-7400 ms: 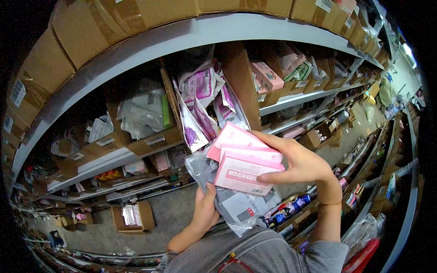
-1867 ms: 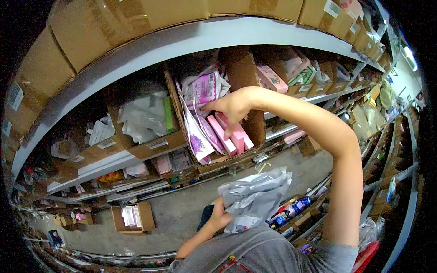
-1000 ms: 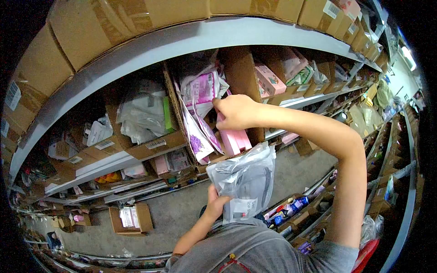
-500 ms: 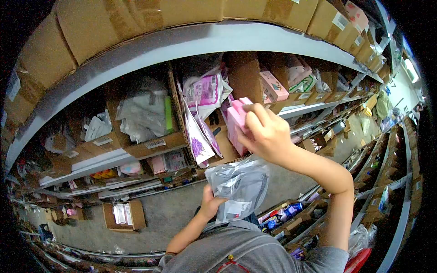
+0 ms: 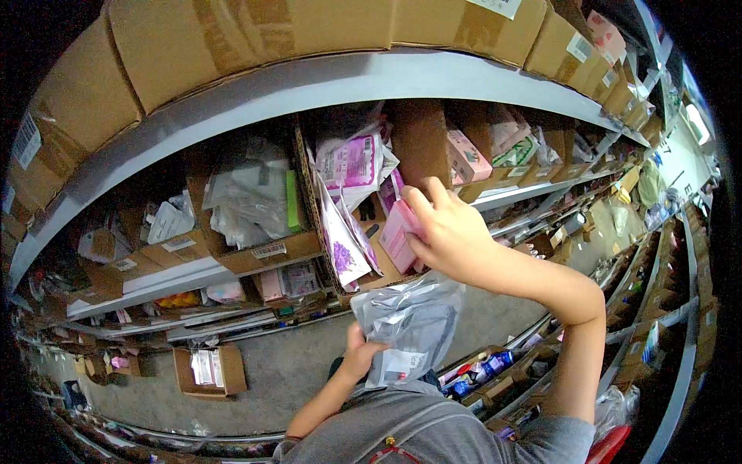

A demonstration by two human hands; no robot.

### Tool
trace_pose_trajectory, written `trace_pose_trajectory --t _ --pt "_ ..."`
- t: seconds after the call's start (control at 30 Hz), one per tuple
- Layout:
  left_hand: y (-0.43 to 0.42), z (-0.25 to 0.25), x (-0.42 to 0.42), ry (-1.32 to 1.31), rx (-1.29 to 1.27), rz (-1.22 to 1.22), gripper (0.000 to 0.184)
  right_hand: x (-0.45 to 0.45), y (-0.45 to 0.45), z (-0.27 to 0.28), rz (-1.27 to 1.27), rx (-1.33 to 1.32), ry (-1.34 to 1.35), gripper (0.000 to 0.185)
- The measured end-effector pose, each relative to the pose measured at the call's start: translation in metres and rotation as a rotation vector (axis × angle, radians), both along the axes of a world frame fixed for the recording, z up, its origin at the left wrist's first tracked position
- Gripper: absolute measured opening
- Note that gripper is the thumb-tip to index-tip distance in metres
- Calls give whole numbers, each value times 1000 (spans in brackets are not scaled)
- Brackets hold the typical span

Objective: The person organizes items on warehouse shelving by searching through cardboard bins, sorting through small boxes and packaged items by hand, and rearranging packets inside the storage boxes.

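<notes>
My left hand point(image 5: 362, 353) is closed on the edge of a clear plastic bag point(image 5: 417, 329) with a dark grey item and a white label inside, held close to my body. My right hand point(image 5: 447, 230) reaches into an open cardboard bin point(image 5: 418, 135) on the shelf, its fingers pinching a pink box point(image 5: 397, 238) near the bin's front. To the left of that box, in the same bin, lean white-and-purple packets point(image 5: 352, 170). My palm hides the right end of the pink box.
Neighbouring bins hold clear-bagged goods point(image 5: 251, 197) on the left and a pink carton point(image 5: 467, 157) on the right. A grey shelf beam point(image 5: 325, 81) runs above, under large cardboard boxes point(image 5: 309, 27). An open carton point(image 5: 233, 371) stands on the floor.
My right hand and the pink box have shifted slightly lower, and the box is tilted more with its broad face showing. The left hand still grips the plastic bag.
</notes>
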State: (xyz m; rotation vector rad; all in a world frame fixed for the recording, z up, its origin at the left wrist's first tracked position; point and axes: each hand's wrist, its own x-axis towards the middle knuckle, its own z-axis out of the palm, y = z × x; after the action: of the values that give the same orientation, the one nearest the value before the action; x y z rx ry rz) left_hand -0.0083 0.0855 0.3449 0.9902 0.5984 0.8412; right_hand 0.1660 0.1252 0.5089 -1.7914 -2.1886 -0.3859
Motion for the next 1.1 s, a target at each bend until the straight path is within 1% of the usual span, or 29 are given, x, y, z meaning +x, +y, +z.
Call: trace_pose_trajectory --t 0.03,0.07,0.13,0.17,0.27,0.3,0.33,0.4,0.43,0.47,0.53,0.57,0.63,0.67,0.73,0.8,0.83,0.93,0.97,1.03,1.07,1.1 --pt "0 1 1 -8 2 15 41 -2 2 6 -83 -231 -45 37" --pt "0 1 1 -6 4 11 41 -2 6 7 -86 -230 -42 37" --pt "0 3 1 -5 -57 28 41 0 17 10 -95 -148 -211 34" --pt "0 4 2 -3 -56 23 41 2 23 10 -46 -83 -227 27" --pt "0 6 1 -13 -61 14 41 4 37 11 -29 -116 -287 30" --pt "1 6 1 -11 -67 6 41 3 38 14 -60 -200 -265 30" --pt "1 6 1 -9 -72 -2 41 2 40 14 -62 -199 -265 30" --pt "0 5 3 -25 -76 13 41 3 42 10 99 -555 -349 34" --pt "0 5 3 -41 -80 32 40 2 39 5 184 -435 -388 34" --pt "0 4 4 -40 -79 30 40 1 41 4 182 -434 -388 34" --pt "-1 3 3 -48 -88 30 42 -14 45 16 91 -688 -486 31" --pt "-2 5 3 -43 -85 29 42 -16 46 18 78 -689 -503 28" --pt "-4 9 4 -61 -179 85 44 -19 46 27 58 -675 -501 25" --pt "-2 10 2 -60 -175 89 44 -20 46 33 38 -668 -506 23" --pt "-2 11 2 -70 -129 40 45 -23 46 42 1 -658 -515 23" --pt "-3 10 2 -71 -130 41 44 -22 45 42 102 -847 -499 30" --pt "-3 10 2 -70 -125 40 44 -21 46 30 65 -890 -458 38" --pt "0 11 1 -82 -96 10 44 -22 41 14 38 -762 -551 41" --pt "0 11 0 -82 -97 12 44 -18 40 10 40 -762 -551 41" --pt "-1 11 0 -53 -90 47 43 -13 38 9 139 -570 -497 32" --pt "-1 9 -1 -56 -91 47 43 -12 41 9 139 -571 -500 32" --pt "0 6 -1 -54 -99 39 42 -16 45 16 108 -516 -365 27"
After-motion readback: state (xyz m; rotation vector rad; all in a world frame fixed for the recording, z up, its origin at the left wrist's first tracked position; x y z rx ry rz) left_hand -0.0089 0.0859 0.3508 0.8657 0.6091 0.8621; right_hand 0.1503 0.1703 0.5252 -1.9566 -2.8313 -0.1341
